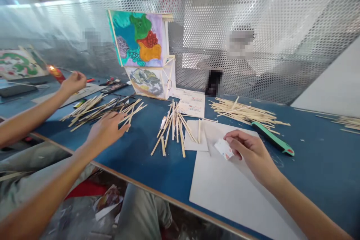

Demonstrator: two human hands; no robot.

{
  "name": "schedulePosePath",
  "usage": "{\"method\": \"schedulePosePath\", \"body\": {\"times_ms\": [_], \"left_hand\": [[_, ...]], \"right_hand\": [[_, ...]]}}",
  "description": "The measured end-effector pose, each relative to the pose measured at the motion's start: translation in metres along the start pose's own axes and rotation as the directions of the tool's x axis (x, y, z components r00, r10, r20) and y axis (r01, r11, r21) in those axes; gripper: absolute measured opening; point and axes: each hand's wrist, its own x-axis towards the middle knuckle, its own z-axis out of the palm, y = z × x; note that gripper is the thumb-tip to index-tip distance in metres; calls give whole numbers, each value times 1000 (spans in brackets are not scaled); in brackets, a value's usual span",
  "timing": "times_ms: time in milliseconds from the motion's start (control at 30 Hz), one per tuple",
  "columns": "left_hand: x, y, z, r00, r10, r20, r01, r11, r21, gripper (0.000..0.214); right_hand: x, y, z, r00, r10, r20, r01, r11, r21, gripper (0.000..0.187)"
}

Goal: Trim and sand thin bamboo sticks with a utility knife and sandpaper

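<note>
My left hand reaches out to the left, fingers stretched flat over the near end of a pile of thin wooden sticks and touching it; it grips nothing. My right hand rests on a white sheet of paper and pinches a small white packet with red print between thumb and fingers. Between my hands lies a smaller bundle of sticks, partly on a small white paper square.
Another person's hand rests at the far left beside a red object. A painted paper-and-stick lantern stands at the back against a perforated metal screen. More sticks and a green-handled cutter lie at the right. The table edge runs diagonally below my arms.
</note>
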Motion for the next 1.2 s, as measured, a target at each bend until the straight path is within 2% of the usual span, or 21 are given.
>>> {"method": "schedulePosePath", "body": {"times_ms": [100, 200, 300, 367, 433, 500, 633, 800, 867, 1200], "left_hand": [[-2, 19, 4, 996, 87, -16, -87, 996, -26, 48], [7, 58, 0, 976, 214, 33, -211, 974, -84, 42], [35, 102, -6, 928, 355, 118, -335, 929, -159, 31], [61, 129, -8, 898, 423, 118, -398, 898, -189, 26], [84, 149, -5, 879, 467, 98, -442, 874, -204, 25], [100, 161, 3, 845, 527, 94, -497, 837, -228, 21], [105, 161, 29, 742, 667, 70, -627, 727, -280, 26], [99, 153, 56, 566, 823, 46, -778, 552, -302, 35], [100, 154, 60, 528, 848, 48, -803, 517, -298, 32], [100, 151, 51, 539, 842, -2, -817, 522, -243, 24]], "right_hand": [[-2, -4, 3, 1000, -8, 23, 9, 999, -35, 31], [-2, -5, 4, 999, -42, 6, 42, 999, -23, 36], [-2, -3, 2, 997, -75, -28, 74, 996, -49, 46], [-2, -2, 1, 995, -89, -38, 86, 993, -82, 50], [0, 0, 0, 994, -102, -42, 96, 989, -116, 49], [2, 1, -1, 994, -105, -38, 98, 985, -145, 47], [2, 1, -1, 996, -80, -33, 74, 986, -152, 46], [-6, -4, 4, 997, -63, -36, 55, 978, -202, 41], [-9, -5, 6, 997, -72, -13, 67, 969, -237, 40], [-7, 3, 3, 990, -132, 53, 142, 945, -293, 37]]}}
